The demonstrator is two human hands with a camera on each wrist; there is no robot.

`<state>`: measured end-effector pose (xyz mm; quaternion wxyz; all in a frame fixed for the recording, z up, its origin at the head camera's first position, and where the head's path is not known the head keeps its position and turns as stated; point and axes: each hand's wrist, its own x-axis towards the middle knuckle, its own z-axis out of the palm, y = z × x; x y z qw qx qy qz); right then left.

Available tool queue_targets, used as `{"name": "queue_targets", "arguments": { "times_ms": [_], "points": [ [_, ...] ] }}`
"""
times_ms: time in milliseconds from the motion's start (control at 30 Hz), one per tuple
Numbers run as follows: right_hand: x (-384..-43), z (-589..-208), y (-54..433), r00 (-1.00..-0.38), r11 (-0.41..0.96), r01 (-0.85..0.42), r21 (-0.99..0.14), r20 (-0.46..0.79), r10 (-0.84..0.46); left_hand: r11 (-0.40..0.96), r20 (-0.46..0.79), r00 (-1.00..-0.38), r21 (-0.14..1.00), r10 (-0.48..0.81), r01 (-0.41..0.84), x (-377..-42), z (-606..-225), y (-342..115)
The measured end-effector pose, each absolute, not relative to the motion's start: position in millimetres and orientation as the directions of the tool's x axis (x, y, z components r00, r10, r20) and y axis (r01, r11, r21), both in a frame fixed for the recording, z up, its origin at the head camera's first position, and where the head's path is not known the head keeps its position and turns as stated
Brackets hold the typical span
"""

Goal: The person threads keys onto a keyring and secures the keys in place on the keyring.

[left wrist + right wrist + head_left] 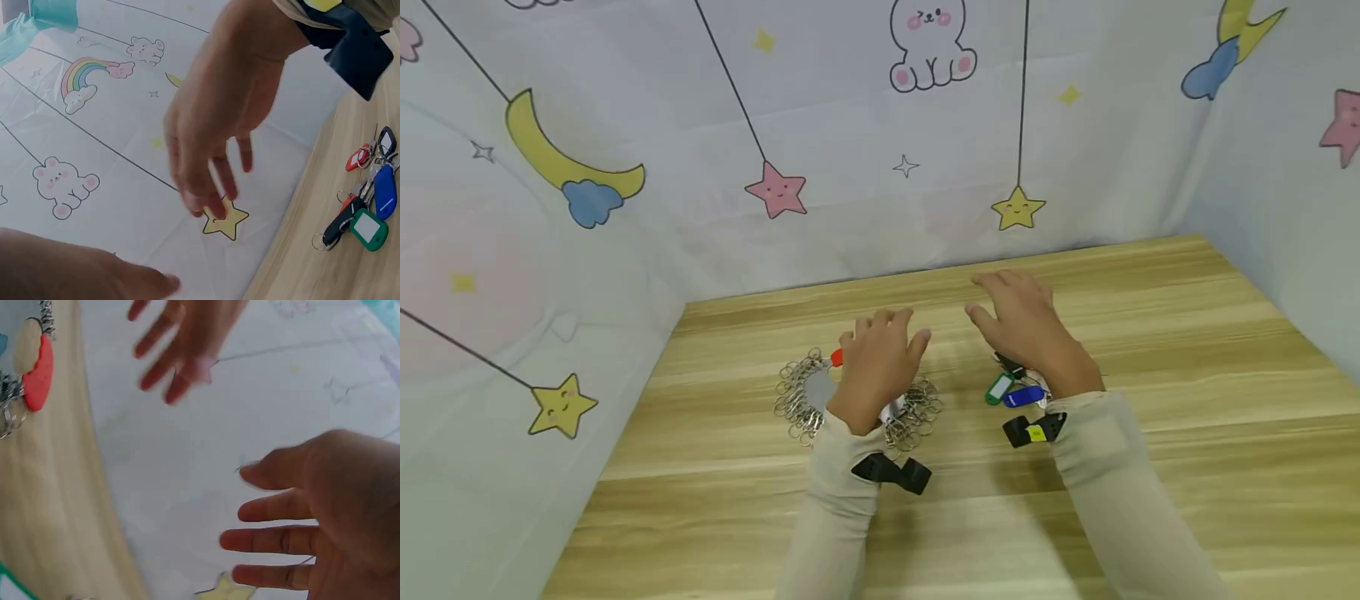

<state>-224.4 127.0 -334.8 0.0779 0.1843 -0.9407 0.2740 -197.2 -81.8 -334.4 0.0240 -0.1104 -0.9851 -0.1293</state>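
My left hand (880, 362) hovers above a grey disc (819, 390) bordered by small metal rings and clasps (790, 400), covering part of it. A red piece (837, 357) shows beside those fingers. My right hand (1024, 321) is raised at the right, fingers extended, near a bunch of keys with plastic tags. Green tag (1000, 388) and blue tag (1024, 397) lie below it. In the left wrist view, the bunch also shows red tag (357, 157) and dark tag (387, 141). Both hands hold nothing and are apart from each other.
The wooden table (1210, 467) carries everything. Behind it and along both sides hangs white cloth (865, 242) printed with stars, moons and bears. Each sleeve bears a black wrist camera, one at the left wrist (891, 472) and one at the right (1033, 429).
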Motion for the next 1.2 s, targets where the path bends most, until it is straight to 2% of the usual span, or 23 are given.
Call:
{"name": "queue_targets", "arguments": {
  "times_ms": [100,167,300,400,633,833,967,1067,1200],
  "points": [
    [-237.0,-356.2,135.7,-0.945,0.737,-0.327,-0.592,0.226,-0.237,0.931,-0.041,-0.965,0.274,0.261,0.240,-200.6,-342.1,-88.7],
    [-243.6,-369.9,141.5,-0.967,0.729,-0.255,-0.635,0.161,-0.198,0.922,-0.120,-0.950,0.303,0.289,0.242,-204.8,-348.8,-91.8],
    [-251.1,-388.2,148.9,-0.986,0.768,-0.140,-0.625,0.019,-0.164,0.908,-0.217,-0.927,0.358,0.307,0.217,-212.8,-365.2,-94.7],
    [-253.8,-394.9,150.7,-0.987,0.790,-0.114,-0.602,-0.023,-0.159,0.902,-0.204,-0.929,0.372,0.310,0.219,-217.4,-376.6,-95.5],
    [-256.2,-401.3,153.6,-0.985,0.789,-0.115,-0.604,-0.035,-0.170,0.902,-0.163,-0.931,0.347,0.328,0.257,-223.5,-390.8,-95.1],
    [-258.3,-403.0,156.1,-0.982,0.761,-0.147,-0.632,-0.001,-0.191,0.859,-0.140,-0.915,0.421,0.378,0.290,-227.9,-393.1,-95.3],
    [-257.7,-401.5,161.4,-0.974,0.611,-0.133,-0.780,-0.010,-0.225,0.812,-0.073,-0.930,0.515,0.360,0.274,-230.5,-392.8,-97.6],
    [-255.3,-398.9,164.5,-0.965,0.413,-0.091,-0.906,-0.022,-0.260,0.761,0.015,-0.949,0.593,0.316,0.263,-231.6,-395.4,-101.1],
    [-255.6,-398.6,161.5,-0.957,0.156,-0.070,-0.985,0.022,-0.289,0.673,0.131,-0.963,0.692,0.237,0.260,-231.7,-405.5,-103.6]
  ]
}}
